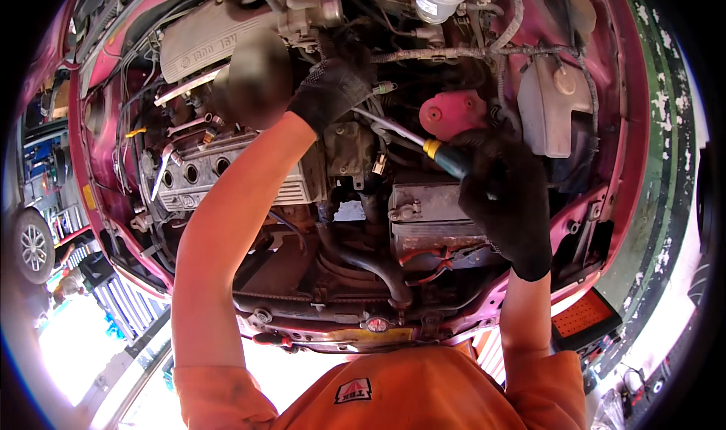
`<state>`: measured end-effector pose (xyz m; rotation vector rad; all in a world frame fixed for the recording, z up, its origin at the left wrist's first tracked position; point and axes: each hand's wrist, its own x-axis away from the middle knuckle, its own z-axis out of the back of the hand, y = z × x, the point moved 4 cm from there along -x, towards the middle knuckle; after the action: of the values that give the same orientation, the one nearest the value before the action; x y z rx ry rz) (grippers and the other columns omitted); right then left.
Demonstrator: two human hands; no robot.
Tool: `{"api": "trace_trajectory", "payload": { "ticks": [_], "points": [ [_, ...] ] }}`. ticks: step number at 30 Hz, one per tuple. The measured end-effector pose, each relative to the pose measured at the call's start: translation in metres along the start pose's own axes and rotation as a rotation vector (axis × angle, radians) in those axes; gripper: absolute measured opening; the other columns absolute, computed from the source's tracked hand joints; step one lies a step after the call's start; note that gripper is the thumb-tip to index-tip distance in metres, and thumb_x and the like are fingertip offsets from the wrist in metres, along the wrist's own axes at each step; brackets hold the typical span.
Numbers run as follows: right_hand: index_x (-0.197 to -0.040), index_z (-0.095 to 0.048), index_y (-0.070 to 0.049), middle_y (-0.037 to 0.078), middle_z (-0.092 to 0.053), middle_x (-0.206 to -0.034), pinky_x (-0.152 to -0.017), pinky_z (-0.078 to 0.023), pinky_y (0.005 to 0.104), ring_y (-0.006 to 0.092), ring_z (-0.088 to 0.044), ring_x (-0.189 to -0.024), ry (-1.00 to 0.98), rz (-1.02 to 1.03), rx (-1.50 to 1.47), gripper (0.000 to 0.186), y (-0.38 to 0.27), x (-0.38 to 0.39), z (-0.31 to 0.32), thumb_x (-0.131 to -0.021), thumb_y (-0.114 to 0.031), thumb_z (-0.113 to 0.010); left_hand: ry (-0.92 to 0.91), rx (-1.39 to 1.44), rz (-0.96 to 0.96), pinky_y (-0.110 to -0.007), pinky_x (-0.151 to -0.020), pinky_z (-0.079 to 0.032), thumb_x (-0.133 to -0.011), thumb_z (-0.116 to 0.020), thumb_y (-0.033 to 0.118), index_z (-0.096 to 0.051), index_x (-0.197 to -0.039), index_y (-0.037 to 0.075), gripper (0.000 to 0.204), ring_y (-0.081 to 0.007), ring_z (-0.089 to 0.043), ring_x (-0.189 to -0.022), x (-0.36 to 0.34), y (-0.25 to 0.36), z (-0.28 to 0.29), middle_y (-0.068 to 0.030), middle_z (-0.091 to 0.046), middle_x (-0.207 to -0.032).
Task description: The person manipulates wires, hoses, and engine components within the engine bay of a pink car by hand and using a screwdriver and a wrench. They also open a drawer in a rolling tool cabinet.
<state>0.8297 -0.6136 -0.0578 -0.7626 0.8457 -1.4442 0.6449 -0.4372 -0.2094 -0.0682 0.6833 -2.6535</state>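
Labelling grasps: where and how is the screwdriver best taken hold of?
Grip the screwdriver by its thick dark handle, behind the yellow collar, likely from the lower right: the slim shaft slants up-left toward the left hand, leaving the handle toward the right hand.

Right hand (pixel 510 195) grips screwdriver (pixel 451 158); left hand (pixel 330 91) beside shaft (pixel 389 125).

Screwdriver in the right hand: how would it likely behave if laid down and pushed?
The screwdriver would probably stay stiff: its slim shaft looks straight and metallic. The handle looks rounded, so it might roll, perhaps in a curve, being thicker than the shaft.
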Motion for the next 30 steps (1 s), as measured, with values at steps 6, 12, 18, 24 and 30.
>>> {"api": "trace_trajectory", "payload": {
  "ticks": [6,12,18,24,30],
  "points": [
    [-0.095,-0.055,-0.002,0.003,-0.049,-0.073,-0.063,-0.046,0.0297,0.0173,-0.055,-0.068,-0.021,-0.006,-0.027,0.029,0.024,-0.003,-0.011,-0.069,0.009,-0.058,-0.489,-0.356,-0.016,-0.054,-0.090,-0.051,-0.095,-0.049,0.021,-0.056,-0.119,-0.004,0.036,-0.0285,-0.065,-0.097,-0.029,0.004,0.049,-0.0187,-0.063,-0.110],
    [-0.110,-0.051,-0.001,0.020,-0.058,-0.091,-0.064,-0.050,0.0448,0.0358,-0.060,-0.071,-0.078,-0.103,0.050,0.035,0.026,0.024,-0.042,-0.078,-0.008,-0.064,-0.489,-0.210,-0.058,-0.032,-0.069,-0.056,-0.078,-0.063,0.018,-0.069,-0.095,-0.003,0.027,-0.0389,-0.064,-0.095,-0.020,-0.004,-0.008,-0.0196,-0.061,-0.100],
    [-0.111,-0.056,-0.001,0.017,-0.064,-0.081,-0.061,-0.049,0.0403,0.0348,-0.063,-0.066,-0.079,-0.311,-0.163,0.027,0.033,0.050,-0.056,-0.084,-0.005,-0.060,-0.200,-0.031,-0.080,-0.031,-0.078,-0.058,-0.089,-0.057,0.038,-0.051,-0.130,-0.005,0.060,-0.0322,-0.035,-0.139,-0.037,0.005,0.022,-0.0183,-0.049,-0.132],
    [-0.117,-0.056,-0.001,0.019,-0.066,-0.083,-0.064,-0.052,0.0390,0.0355,-0.066,-0.070,-0.050,-0.228,-0.225,0.032,0.046,0.053,-0.059,-0.087,-0.009,-0.060,-0.322,0.219,-0.131,-0.035,-0.072,-0.055,-0.090,-0.058,0.035,-0.049,-0.132,0.004,0.053,-0.0276,-0.060,-0.104,-0.041,0.004,0.031,-0.0138,-0.057,-0.117],
    [-0.112,-0.055,0.002,0.021,-0.064,-0.088,-0.067,-0.052,0.0435,0.0325,-0.067,-0.081,-0.232,-0.474,-0.351,0.026,0.049,0.036,-0.063,-0.091,-0.014,-0.059,-0.080,0.377,-0.071,-0.036,-0.078,-0.054,-0.088,-0.058,0.034,-0.065,-0.115,0.010,0.038,-0.0222,-0.060,-0.101,-0.036,0.002,0.034,-0.0072,-0.062,-0.112]
  ]
}}
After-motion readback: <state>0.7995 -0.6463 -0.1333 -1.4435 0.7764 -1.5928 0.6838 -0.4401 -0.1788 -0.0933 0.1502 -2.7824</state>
